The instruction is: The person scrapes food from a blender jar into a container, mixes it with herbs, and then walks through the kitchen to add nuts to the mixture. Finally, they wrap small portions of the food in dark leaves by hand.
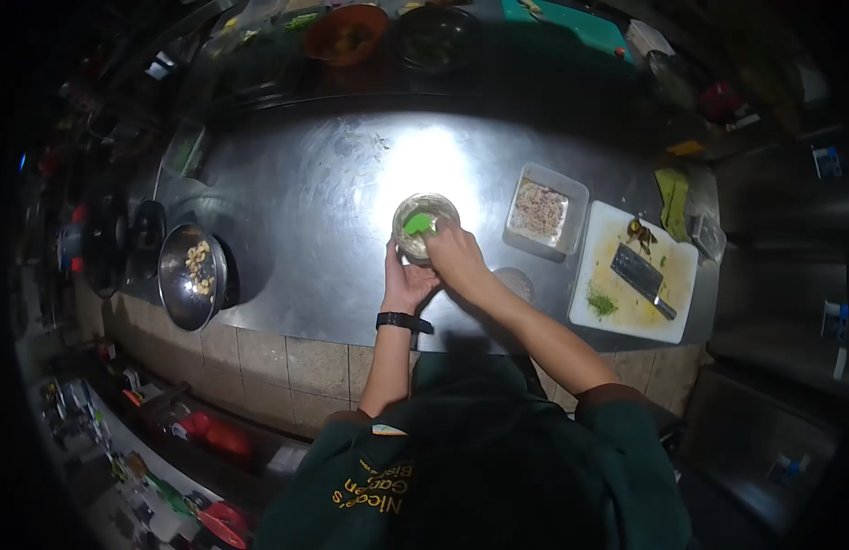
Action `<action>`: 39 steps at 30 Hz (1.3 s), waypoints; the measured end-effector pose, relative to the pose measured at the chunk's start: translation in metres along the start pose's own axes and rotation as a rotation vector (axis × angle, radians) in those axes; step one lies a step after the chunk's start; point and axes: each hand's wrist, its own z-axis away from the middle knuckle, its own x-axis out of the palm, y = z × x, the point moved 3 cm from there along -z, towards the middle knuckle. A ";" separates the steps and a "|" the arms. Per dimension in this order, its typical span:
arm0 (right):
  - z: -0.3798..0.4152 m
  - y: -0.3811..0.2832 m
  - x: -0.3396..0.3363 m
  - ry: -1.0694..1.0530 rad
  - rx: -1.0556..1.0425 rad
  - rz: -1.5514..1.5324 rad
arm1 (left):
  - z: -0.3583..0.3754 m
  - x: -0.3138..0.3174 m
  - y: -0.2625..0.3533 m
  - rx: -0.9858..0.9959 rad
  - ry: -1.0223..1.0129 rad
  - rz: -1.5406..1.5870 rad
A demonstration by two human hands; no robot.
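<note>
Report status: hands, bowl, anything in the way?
Left hand steadies bowl. Right hand holds green scraper inside. Tub beside, apart.

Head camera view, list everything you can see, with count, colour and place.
small clear glass bowl: one, holds a green utensil, counter centre
shiny steel counter: one, silver, middle
rectangular clear tub: one, pinkish chopped filling, right of the bowl
white cutting board: one, right side
dark cleaver: one, on the board
round steel bowl: one, pale pieces inside, left edge
orange bowl: one, far shelf
black wristband: one, left wrist
left hand: steadies the glass bowl
right hand: over the bowl rim at the green utensil
</note>
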 end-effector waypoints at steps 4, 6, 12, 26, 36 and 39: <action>0.004 0.025 -0.026 -0.120 0.042 -0.095 | 0.006 -0.010 -0.016 0.049 -0.071 0.060; 0.001 0.033 -0.020 0.039 -0.098 -0.146 | 0.008 -0.003 -0.021 0.132 -0.058 0.017; 0.021 0.034 -0.008 -0.158 -0.331 -0.187 | 0.018 0.012 -0.020 0.261 0.009 -0.085; 0.044 0.052 -0.083 0.087 -0.224 -0.089 | 0.027 0.064 -0.053 0.457 -0.152 -0.169; 0.092 0.094 -0.187 0.306 -0.019 -0.186 | -0.017 0.162 -0.075 0.383 -0.451 -0.314; 0.073 0.120 -0.176 0.559 -0.018 0.090 | -0.024 0.184 -0.104 0.359 -0.470 -0.346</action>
